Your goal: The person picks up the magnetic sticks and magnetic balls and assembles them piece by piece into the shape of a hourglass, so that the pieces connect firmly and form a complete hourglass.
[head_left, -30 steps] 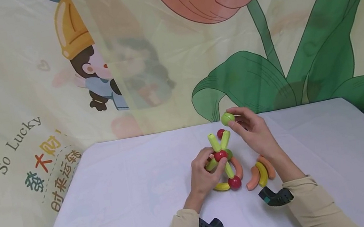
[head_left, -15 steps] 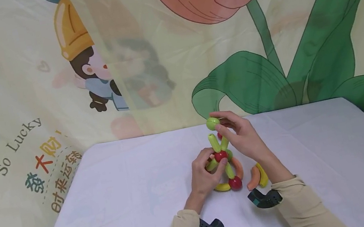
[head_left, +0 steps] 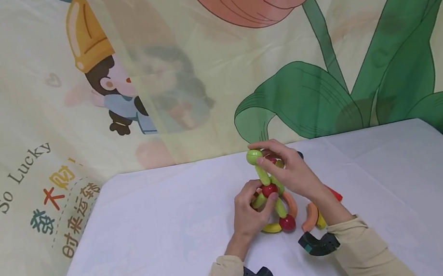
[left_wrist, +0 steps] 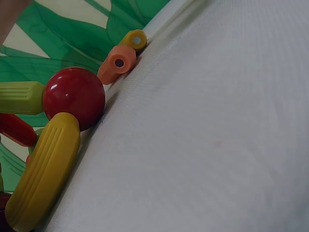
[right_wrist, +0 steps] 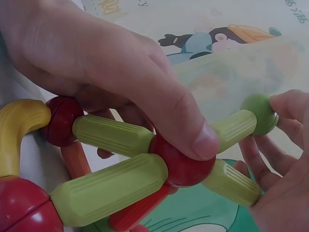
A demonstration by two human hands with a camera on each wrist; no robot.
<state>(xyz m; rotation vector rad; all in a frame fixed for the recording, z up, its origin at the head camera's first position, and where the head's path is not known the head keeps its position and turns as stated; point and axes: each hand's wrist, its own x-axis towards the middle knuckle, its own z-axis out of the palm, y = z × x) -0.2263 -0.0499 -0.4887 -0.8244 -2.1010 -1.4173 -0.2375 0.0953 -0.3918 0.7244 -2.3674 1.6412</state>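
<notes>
A frame of magnetic building sticks and balls stands on the white table (head_left: 134, 250). My left hand (head_left: 247, 209) grips its central red ball (head_left: 270, 190), thumb pressed over the front in the right wrist view. Green sticks (right_wrist: 113, 135) run out from that ball. Two of them point upward in the head view, and my right hand (head_left: 293, 172) pinches a light green ball (right_wrist: 259, 114) at the tip of the left one. Lower down, another red ball (left_wrist: 75, 99) joins a curved yellow stick (left_wrist: 44, 174). My left fingers hide part of the frame's left side.
Right of the frame lie a loose curved orange stick (head_left: 310, 217) and a yellow one (head_left: 321, 220), partly behind my right wrist. A red piece (head_left: 335, 193) shows beyond the forearm. A printed cloth (head_left: 191, 65) hangs behind the table.
My right hand has moved left and slightly down, bringing the green ball from beside the frame to the tip of the upper left green stick. My left hand has kept its grip.
</notes>
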